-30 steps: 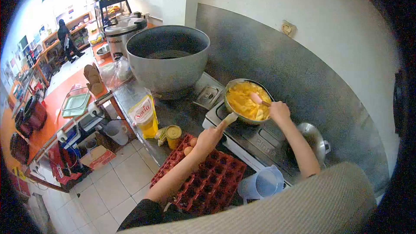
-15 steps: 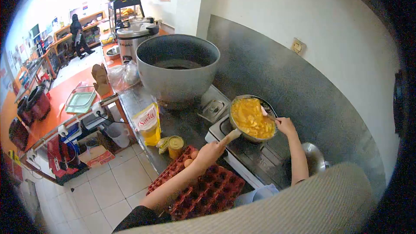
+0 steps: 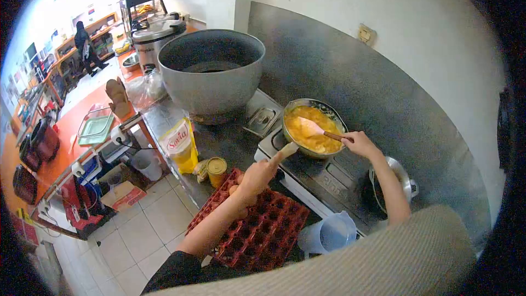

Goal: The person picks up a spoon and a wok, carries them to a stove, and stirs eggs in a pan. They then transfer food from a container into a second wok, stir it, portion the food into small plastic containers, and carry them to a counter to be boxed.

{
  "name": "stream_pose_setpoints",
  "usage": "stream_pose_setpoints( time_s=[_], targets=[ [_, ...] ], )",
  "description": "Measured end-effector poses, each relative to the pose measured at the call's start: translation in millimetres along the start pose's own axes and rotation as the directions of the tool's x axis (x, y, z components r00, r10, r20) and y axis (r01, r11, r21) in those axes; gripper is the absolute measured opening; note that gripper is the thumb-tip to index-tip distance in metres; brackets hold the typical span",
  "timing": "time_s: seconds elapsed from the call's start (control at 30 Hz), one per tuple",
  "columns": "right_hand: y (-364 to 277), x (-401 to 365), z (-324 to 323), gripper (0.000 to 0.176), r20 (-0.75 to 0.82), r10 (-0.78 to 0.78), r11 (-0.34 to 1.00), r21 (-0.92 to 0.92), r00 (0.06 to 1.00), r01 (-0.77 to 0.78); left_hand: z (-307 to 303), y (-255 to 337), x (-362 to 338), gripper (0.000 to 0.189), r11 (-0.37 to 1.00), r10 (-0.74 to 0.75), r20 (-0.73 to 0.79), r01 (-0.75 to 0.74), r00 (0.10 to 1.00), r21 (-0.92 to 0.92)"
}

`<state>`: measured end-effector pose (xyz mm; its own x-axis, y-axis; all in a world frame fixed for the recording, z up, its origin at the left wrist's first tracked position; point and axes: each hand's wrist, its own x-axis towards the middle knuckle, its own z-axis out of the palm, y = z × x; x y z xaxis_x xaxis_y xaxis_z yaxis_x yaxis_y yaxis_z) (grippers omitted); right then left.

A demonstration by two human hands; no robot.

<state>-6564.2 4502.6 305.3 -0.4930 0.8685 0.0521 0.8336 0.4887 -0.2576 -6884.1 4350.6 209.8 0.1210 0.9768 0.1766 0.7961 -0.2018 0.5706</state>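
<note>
A pan of yellow egg-like mixture sits on a stove. My left hand is wrapped round the pan's pale handle. In my right hand is a spatula with a brown handle, its pinkish blade lying in the mixture. Below my left forearm is a red egg tray with a few eggs partly hidden by that hand.
A large grey pot stands behind the pan. Left are a yellow pouch and a can. A blue jug and a metal lid are nearer me. Far off walks a person.
My right hand has pushed the spatula further across the pan, and its blade now shows flat. The view has shifted, with more of the blue jug and lid showing.
</note>
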Motion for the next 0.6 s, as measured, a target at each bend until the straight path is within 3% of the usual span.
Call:
stream_pose_setpoints(
  time_s=[0.1,0.2,0.4,0.5,0.6],
  targets=[
    [-15.6,-21.2,0.8,0.027,0.025,-0.042,0.996,-0.076,0.999,0.044,0.2,-2.2,-0.3,0.050,0.999,0.041,-0.007,-0.040,0.999,0.020],
    [-33.5,-34.3,7.9,0.026,0.057,0.015,0.976,-0.218,0.998,-0.002,11.2,-13.0,0.0,0.046,0.988,0.156,-0.149,-0.155,0.976,0.018],
    [-10.7,-27.9,16.5,0.023,-0.115,0.083,0.947,-0.299,0.990,-0.114,21.1,-21.9,4.5,0.045,0.983,0.181,-0.182,-0.186,0.967,-0.009],
    [-5.9,-23.8,14.7,0.020,-0.167,0.153,0.927,-0.317,0.974,-0.200,25.3,-24.3,7.7,0.047,0.981,0.193,-0.178,-0.191,0.965,0.031],
    [-9.1,-23.6,2.8,0.018,-0.233,0.163,0.902,-0.358,0.959,-0.240,-4.4,-1.0,-1.2,0.048,0.996,0.088,-0.029,-0.089,0.996,-0.033]
  ],
)
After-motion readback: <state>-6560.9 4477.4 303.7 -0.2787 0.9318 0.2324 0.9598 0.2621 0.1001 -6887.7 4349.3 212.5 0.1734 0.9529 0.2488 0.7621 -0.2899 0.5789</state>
